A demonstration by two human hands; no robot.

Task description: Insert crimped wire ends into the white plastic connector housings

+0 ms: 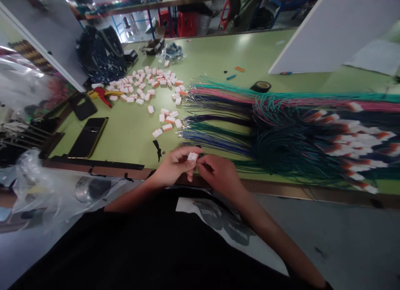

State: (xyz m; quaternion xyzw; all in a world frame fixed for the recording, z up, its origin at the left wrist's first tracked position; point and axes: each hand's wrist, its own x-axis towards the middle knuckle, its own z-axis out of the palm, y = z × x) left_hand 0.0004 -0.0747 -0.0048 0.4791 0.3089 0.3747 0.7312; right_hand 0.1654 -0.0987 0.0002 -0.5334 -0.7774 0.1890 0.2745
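Note:
Near the bench's front edge, my left hand [175, 165] holds a small white-and-orange connector housing [193, 156] between thumb and fingers. My right hand [217, 169] is closed in a pinch at the housing's right side. A thin dark wire seems to run to those fingertips, though the fingers mostly hide it. Sorted bundles of blue wires [215, 142], green wires [215, 128] and pink wires [218, 92] lie just beyond my hands, their metal-tipped ends pointing left. Loose connector housings [140, 86] are scattered beyond my left hand.
A phone [88, 138], red-and-yellow pliers [103, 95] and a dark bag [100, 54] are at the left. Wires with fitted white-and-orange connectors [359, 138] pile up at the right. A roll of black tape [261, 86] lies behind the wires. White panels [331, 31] flank the bench.

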